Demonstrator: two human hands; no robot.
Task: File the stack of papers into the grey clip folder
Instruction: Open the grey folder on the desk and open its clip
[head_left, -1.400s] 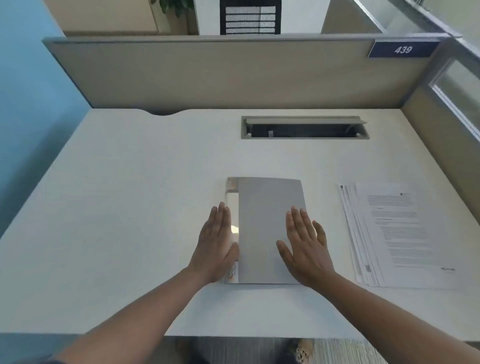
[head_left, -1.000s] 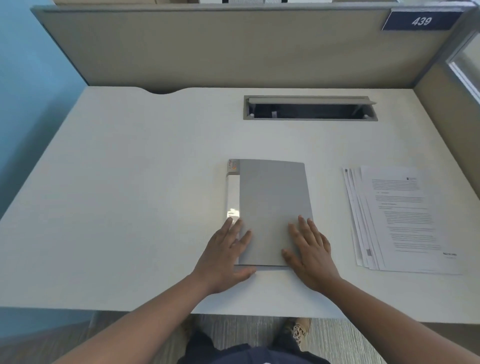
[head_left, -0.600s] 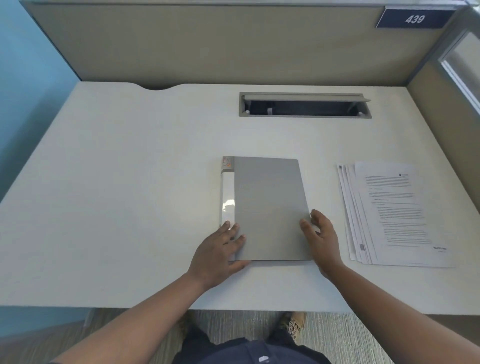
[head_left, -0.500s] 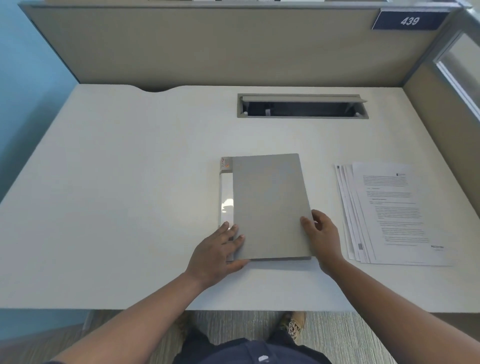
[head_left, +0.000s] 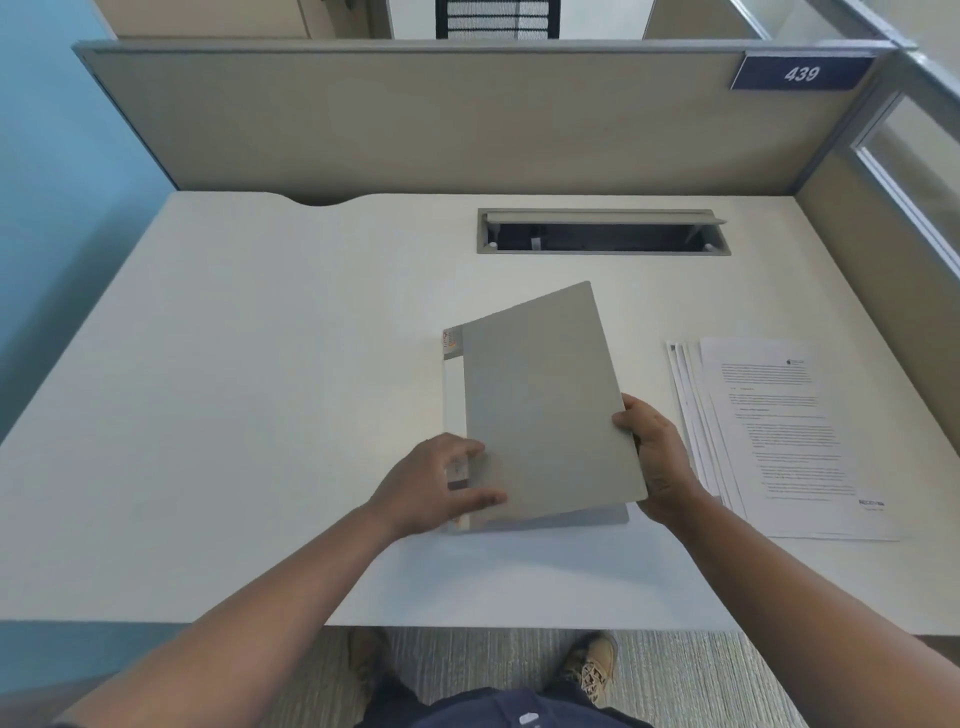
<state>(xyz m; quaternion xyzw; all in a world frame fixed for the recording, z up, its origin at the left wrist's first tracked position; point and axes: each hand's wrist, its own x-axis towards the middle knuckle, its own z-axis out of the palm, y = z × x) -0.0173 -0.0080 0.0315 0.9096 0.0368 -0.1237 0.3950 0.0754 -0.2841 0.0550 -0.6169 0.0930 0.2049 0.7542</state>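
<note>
The grey clip folder (head_left: 540, 400) lies in the middle of the white desk (head_left: 249, 395), spine to the left. Its front cover is lifted along the right edge and tilts up. My right hand (head_left: 655, 457) grips that right edge of the cover near the lower corner. My left hand (head_left: 439, 486) presses on the spine at the folder's lower left, thumb lying on the cover. The stack of papers (head_left: 779, 436), printed and slightly fanned, rests flat on the desk just right of my right hand. The folder's inside is hidden.
A cable slot with a raised flap (head_left: 602, 232) is set into the desk behind the folder. Beige partition walls (head_left: 415, 119) close off the back and right sides. The desk's front edge is close to my body.
My right hand slid from the cover's top to its right edge, took hold and raised the cover. My left hand moved down to the spine's lower end.
</note>
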